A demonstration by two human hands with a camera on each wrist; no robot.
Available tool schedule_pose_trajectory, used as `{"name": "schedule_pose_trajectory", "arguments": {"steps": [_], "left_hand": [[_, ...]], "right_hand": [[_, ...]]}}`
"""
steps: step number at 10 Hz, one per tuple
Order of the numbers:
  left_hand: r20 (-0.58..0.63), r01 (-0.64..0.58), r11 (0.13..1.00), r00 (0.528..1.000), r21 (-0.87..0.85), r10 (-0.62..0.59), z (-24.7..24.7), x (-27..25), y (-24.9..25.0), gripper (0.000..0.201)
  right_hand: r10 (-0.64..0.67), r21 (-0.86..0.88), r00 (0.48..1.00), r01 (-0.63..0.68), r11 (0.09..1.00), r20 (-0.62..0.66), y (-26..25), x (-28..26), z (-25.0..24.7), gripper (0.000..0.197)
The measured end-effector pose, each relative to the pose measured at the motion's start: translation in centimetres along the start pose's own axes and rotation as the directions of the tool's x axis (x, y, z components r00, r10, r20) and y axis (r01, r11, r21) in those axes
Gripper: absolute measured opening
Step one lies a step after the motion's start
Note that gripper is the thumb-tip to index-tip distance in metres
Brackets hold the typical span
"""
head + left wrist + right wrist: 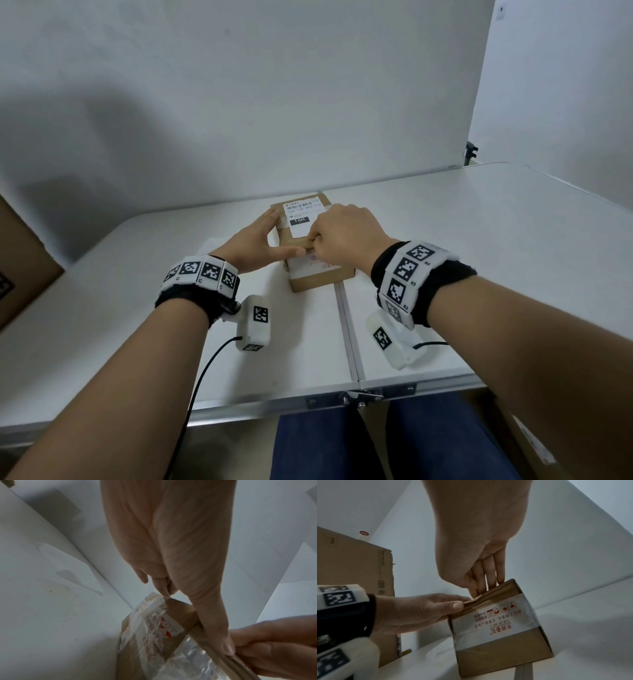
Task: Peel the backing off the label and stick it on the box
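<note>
A small brown cardboard box wrapped with clear tape stands in the middle of the white table. A white printed label with a barcode lies on its top face. My left hand holds the box at its near left corner, fingers along the left side and thumb along the near top edge. Over the box top, my right hand has its fingers bent, with the fingertips bunched at the label's near edge. The contact itself is hidden under that hand.
A large cardboard carton stands at the table's left end, also seen as the carton in the right wrist view. A pale flat sheet lies on the table left of the box. A seam splits the tabletop. White backdrop panels close the rear.
</note>
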State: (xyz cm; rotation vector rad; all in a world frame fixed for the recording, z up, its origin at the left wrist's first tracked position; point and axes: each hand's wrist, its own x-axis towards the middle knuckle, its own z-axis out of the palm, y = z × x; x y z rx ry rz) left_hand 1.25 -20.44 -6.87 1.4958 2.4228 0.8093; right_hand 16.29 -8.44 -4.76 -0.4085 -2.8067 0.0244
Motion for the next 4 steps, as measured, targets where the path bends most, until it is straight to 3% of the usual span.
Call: {"name": "schedule_pose_trajectory", "arguments": {"steps": [2, 3, 4], "left_hand": [[0.008, 0.057, 0.994, 0.998, 0.091, -0.058, 0.0, 0.5, -0.8, 0.103], [0.033, -0.003, 0.994, 0.999, 0.111, -0.001, -0.5, 0.5, -0.3, 0.095], [0.055, -0.01, 0.992, 0.998, 0.128, 0.003, -0.9, 0.4, 0.7, 0.079]], "right_hand": [[0.098, 0.111, 0.989, -0.086, 0.99, -0.107, 2.7, 1.0, -1.1, 0.034], [0.19, 0.248, 0.966, -0.143, 0.958, -0.177, 3.8, 2.3, -1.3, 0.036], [0.277, 0.414, 0.947, -0.189, 0.89, -0.165, 3.9, 4.2, -1.1, 0.037]]}}
